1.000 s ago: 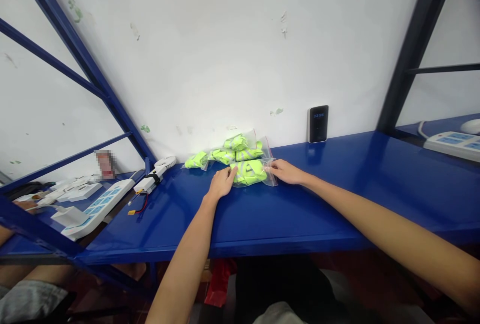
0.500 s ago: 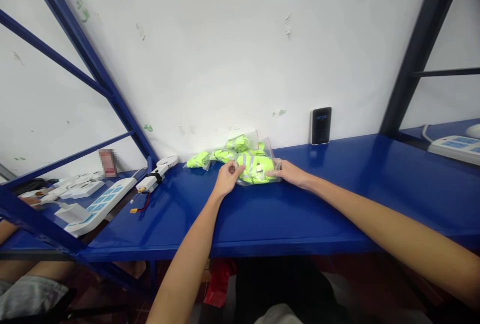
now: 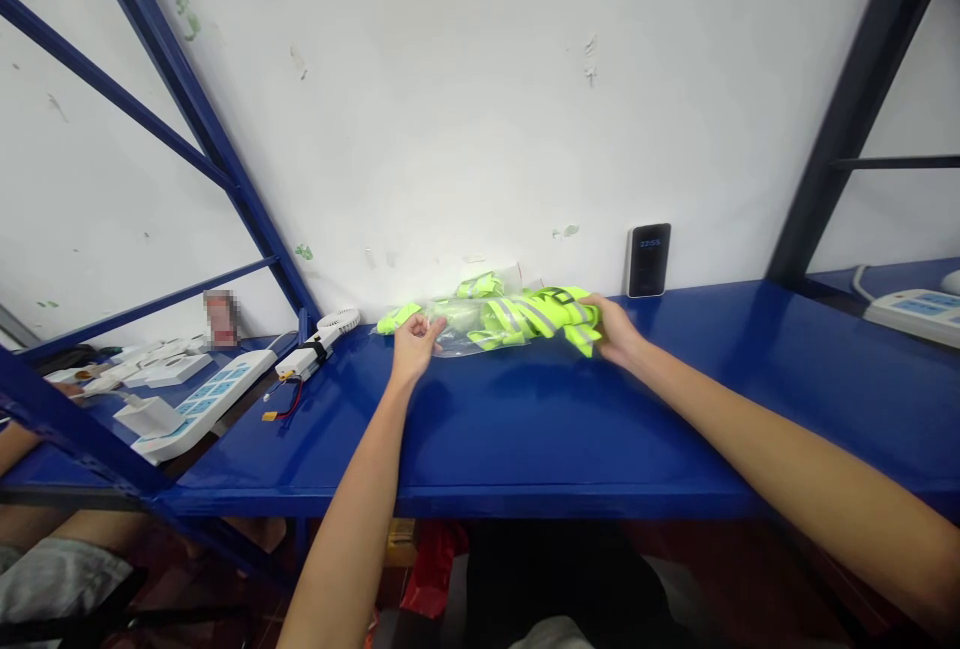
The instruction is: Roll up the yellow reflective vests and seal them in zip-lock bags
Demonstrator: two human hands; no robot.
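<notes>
A neon yellow-green reflective vest (image 3: 559, 314) with grey stripes and dark lettering lies stretched partly out of a clear plastic bag (image 3: 459, 334). My left hand (image 3: 417, 341) pinches the bag at its left end. On the other side, my right hand (image 3: 616, 331) is closed around the bunched right end of the vest. Behind them, close to the wall, rest other neon packets in clear bags, among them one bagged vest (image 3: 480, 286) at the back and another packet (image 3: 397, 317) beyond my left hand. The bag and vest partly hide these.
On the blue table (image 3: 525, 439), a black-faced clock (image 3: 649, 259) leans at the wall on the right. Left stand a white handheld fan (image 3: 319, 341) with wires and a power strip (image 3: 206, 404). Blue frame posts (image 3: 202, 119) rise at the left, beside another person's arm (image 3: 19, 444).
My right hand has moved right, drawing the vest partly out of the bag. My left hand has shifted left with the bag, which now looks flat and emptied at its left end.
</notes>
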